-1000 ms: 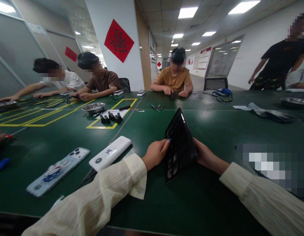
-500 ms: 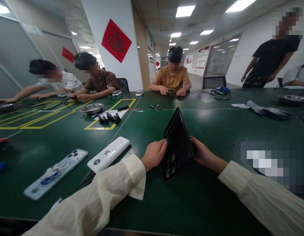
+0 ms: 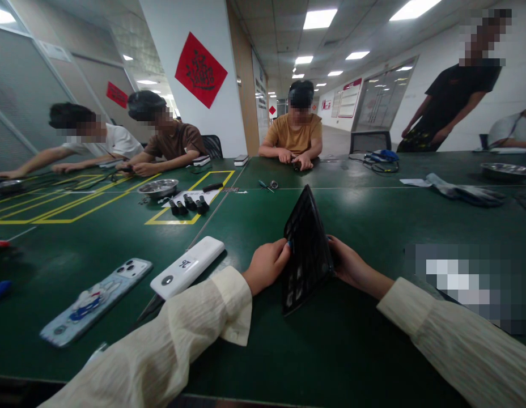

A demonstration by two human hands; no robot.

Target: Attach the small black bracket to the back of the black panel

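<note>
Over the table in front of me stands a thin black tablet-like panel (image 3: 306, 255), tilted on edge with faint lighter patches on its dark face. My left hand (image 3: 268, 263) grips its left side, with the thumb pressed against that face. On the right edge, my right hand (image 3: 352, 266) is closed round the panel, and its fingertips are partly hidden behind it. Left of my left forearm lies a white power bank (image 3: 189, 266) with a number label. Beside that rests a phone in a pale blue cartoon case (image 3: 97, 303).
Several black cylindrical parts (image 3: 189, 204) stand near a metal bowl (image 3: 158, 188) at the taped yellow lines. Gloves (image 3: 462, 190) lie at the right, behind a blurred object (image 3: 471, 286). A person (image 3: 292, 133) sits opposite; two more sit at the left.
The panel and both my hands have barely moved. Across the table, the seated person's hands have come closer together. The standing person at the right has shifted left.
</note>
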